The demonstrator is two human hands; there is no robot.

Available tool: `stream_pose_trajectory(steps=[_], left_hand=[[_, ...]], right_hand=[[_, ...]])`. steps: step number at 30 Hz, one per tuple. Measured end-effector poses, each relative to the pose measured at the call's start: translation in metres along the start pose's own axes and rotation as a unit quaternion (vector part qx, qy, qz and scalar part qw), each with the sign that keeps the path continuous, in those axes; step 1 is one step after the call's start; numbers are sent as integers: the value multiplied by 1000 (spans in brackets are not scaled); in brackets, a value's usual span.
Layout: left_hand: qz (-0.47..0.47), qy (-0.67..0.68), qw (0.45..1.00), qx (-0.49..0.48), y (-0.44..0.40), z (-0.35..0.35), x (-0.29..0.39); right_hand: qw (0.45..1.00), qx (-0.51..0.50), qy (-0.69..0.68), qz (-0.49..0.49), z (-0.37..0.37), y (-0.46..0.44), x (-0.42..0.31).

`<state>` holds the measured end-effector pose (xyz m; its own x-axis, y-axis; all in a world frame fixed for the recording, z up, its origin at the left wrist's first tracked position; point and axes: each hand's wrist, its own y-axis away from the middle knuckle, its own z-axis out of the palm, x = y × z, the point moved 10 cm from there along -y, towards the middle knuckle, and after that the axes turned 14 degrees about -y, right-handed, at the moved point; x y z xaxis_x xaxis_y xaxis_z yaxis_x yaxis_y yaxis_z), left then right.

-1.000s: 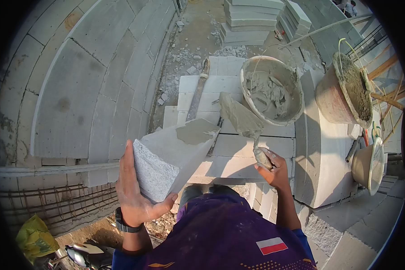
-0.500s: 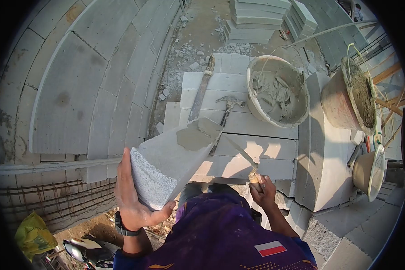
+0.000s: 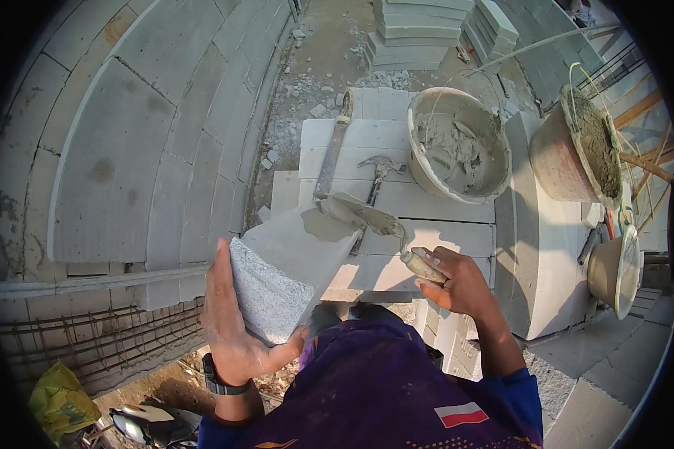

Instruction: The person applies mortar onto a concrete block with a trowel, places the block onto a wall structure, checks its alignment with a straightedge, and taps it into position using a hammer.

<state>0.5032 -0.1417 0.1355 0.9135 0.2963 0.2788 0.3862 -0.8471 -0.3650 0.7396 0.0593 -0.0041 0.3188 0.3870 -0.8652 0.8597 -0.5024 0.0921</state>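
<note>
My left hand [image 3: 236, 344] grips the near end of a pale grey concrete block [image 3: 277, 247], thumb on one side and fingers on the other. The block's near face is rough and broken. On its far end lies a patch of wet mortar [image 3: 322, 224]. My right hand [image 3: 457, 280] is closed around the handle of a trowel [image 3: 382, 221], whose mortar-smeared blade lies at the block's far end, by the patch. Just beyond rest a claw hammer [image 3: 382, 166] and a long flat tool [image 3: 332, 153] with a worn handle, its lower end hidden by the block.
A mortar bucket [image 3: 421, 166] stands on the stacked blocks [image 3: 434, 243] ahead. To the right are a second, tilted-looking bucket [image 3: 554, 168] and a smaller pail [image 3: 605, 269]. A block wall [image 3: 112, 165] rises on the left, above rusty rebar [image 3: 90, 337]. More blocks [image 3: 419, 34] are piled farther back.
My right hand has raised the trowel and turned its blade leftward onto the block's far end. The block and my left hand have shifted slightly right.
</note>
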Motion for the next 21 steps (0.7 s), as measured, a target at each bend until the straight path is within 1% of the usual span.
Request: stream_pose_trajectory(steps=[3,6,9,12,14,15,18,21], left_hand=[[7,-10,1000,5,-4,-1,5],[6,-11,1000,2,-8,-1,6],[6,4,1000,5,-9,-1,6],[12,2,1000,8,-9,-2,6],[12,-2,1000,9,-9,-4,7],[11,-1,1000,9,-10,-5,8],[-17,9,1000,-7,-9,-3,6],[-34,15,999,-20,-6,-1,3]], right_hand=[[1000,4,1,1,-8,4,-35],[999,-14,34,-36,-15,8,-69],[999,-9,19,-41,-17,11,-102],[996,-4,62,-64,-17,15,-131],[996,-1,69,-61,-16,18,-147],[995,0,73,-61,-14,20,-152],[986,41,113,-114,-13,32,-165],[981,53,141,-125,-8,50,-159]])
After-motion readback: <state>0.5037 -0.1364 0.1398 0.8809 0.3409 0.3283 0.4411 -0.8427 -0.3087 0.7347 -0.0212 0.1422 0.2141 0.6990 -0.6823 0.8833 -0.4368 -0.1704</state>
